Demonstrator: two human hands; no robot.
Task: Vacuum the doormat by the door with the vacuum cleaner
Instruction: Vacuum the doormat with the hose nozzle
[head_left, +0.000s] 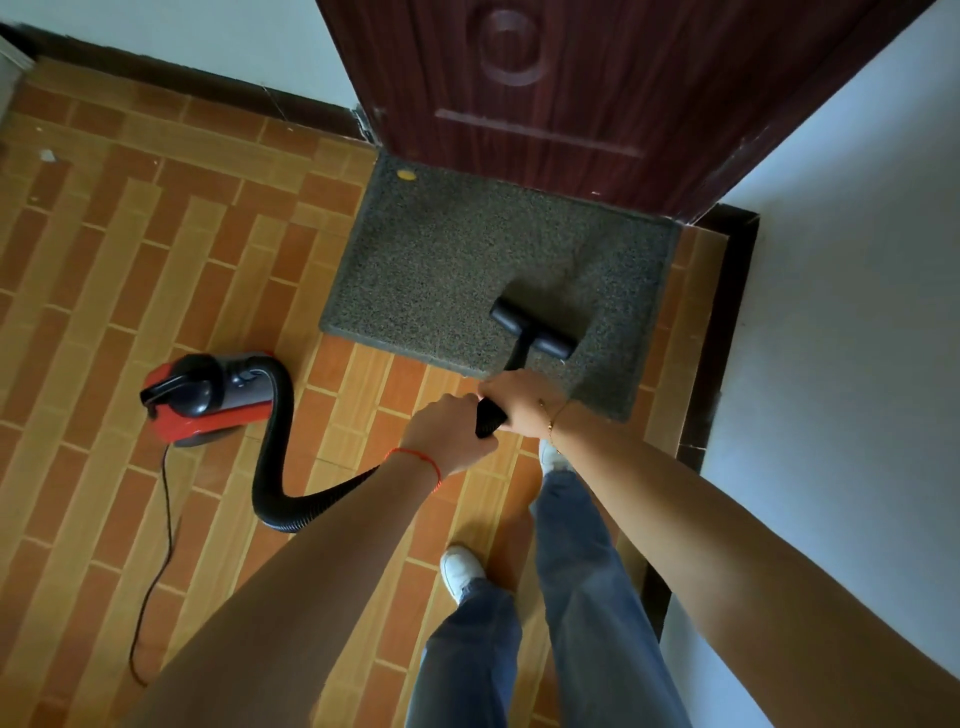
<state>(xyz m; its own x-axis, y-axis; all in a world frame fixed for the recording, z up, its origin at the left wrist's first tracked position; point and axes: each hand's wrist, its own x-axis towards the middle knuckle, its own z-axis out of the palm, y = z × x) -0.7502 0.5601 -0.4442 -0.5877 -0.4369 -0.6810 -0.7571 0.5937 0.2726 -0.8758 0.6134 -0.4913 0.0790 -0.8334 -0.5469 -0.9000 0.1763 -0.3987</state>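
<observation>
Orange and tan brick-pattern floor tiles (156, 270) fill my view, with a dark red wooden door (571, 93) at 12 o'clock and a white wall (857, 312) running down the 3 o'clock side. Against the door's foot lies the grey doormat (441, 260), flat on the tiles, with a small yellow speck (406, 175) near its far left corner at 11 o'clock.

I see both hands clenched around the black wand (491, 415) at the centre of the frame. My left hand (447, 436), with a red string on the wrist, wraps the lower end; my right hand (519, 402), wearing a thin gold bracelet, grasps it just above, the 2 hands touching. From there the wand runs forward to the black T-shaped nozzle (535, 330), which rests on the mat's near right part, toward 1 o'clock.

At 9 o'clock the red and black vacuum cleaner (202, 400) sits on the tiles, well apart from the mat. Its ribbed black hose (280, 467) loops from the body toward my left forearm, and a thin black cord (166, 519) trails to 7 o'clock. Blue jeans and 2 white shoes show at 6 o'clock.
</observation>
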